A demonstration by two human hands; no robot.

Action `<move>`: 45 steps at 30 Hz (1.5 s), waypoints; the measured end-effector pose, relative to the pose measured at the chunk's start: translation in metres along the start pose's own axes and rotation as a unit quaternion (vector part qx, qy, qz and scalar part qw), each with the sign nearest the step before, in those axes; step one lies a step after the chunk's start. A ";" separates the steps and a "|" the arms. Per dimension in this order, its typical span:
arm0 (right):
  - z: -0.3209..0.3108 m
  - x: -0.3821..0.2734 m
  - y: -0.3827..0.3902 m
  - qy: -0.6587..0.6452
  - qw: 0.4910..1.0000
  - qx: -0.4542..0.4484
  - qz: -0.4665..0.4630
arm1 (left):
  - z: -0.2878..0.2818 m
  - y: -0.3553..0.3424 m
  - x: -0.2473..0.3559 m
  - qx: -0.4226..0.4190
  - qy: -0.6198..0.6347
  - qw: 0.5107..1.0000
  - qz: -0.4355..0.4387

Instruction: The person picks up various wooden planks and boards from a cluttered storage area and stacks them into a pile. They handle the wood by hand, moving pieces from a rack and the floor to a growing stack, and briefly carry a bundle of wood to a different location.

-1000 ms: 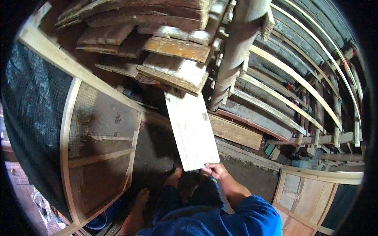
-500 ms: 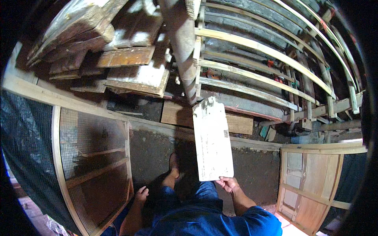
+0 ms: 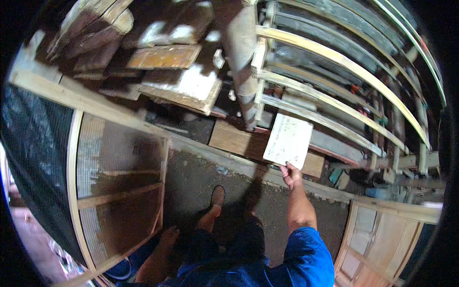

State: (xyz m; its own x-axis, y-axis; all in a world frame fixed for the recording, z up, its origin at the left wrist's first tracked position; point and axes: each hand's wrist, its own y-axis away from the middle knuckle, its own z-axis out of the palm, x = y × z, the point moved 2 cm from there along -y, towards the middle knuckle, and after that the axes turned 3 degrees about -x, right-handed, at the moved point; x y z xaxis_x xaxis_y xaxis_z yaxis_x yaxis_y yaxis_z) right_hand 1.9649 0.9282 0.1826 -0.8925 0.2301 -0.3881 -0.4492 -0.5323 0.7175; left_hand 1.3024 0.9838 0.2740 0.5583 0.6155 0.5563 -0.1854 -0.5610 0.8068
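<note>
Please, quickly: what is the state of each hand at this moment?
Left hand: near the wooden-framed mesh panel; too dark to tell open or closed.
Right hand: closed, holding the whitish board by its near end.

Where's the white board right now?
In the head view, the white board is right of centre, its near edge in the right hand, its far end by the slats, right of the post.

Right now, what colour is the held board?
The board is whitish with dark marks, best seen in the head view.

right fingers (image 3: 286, 171): pinching white board (image 3: 289, 141) | left fingers (image 3: 172, 232): near mesh panel (image 3: 122, 160)
</note>
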 end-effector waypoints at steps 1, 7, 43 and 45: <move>0.006 -0.008 -0.013 0.002 1.000 0.023 -0.006 | 0.005 0.005 0.002 0.016 -0.029 0.999 0.004; 0.023 -0.040 -0.060 0.038 0.999 -0.001 -0.016 | 0.029 0.030 0.022 0.064 -0.248 0.966 0.037; 0.472 0.266 -0.105 0.269 0.931 -0.248 -0.018 | 0.009 0.039 -0.049 0.162 0.108 0.981 -0.019; 0.476 0.267 -0.094 0.237 0.950 -0.202 -0.018 | 0.009 0.039 -0.057 0.160 0.130 0.978 -0.023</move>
State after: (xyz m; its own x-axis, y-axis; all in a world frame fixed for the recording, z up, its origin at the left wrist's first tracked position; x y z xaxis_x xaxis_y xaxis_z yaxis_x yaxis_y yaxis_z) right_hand 1.7490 1.4277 0.2875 -0.7144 -0.0881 -0.6942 -0.3408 -0.8226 0.4551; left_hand 1.2705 0.9215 0.2719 0.3275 0.7407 0.5865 0.1210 -0.6485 0.7515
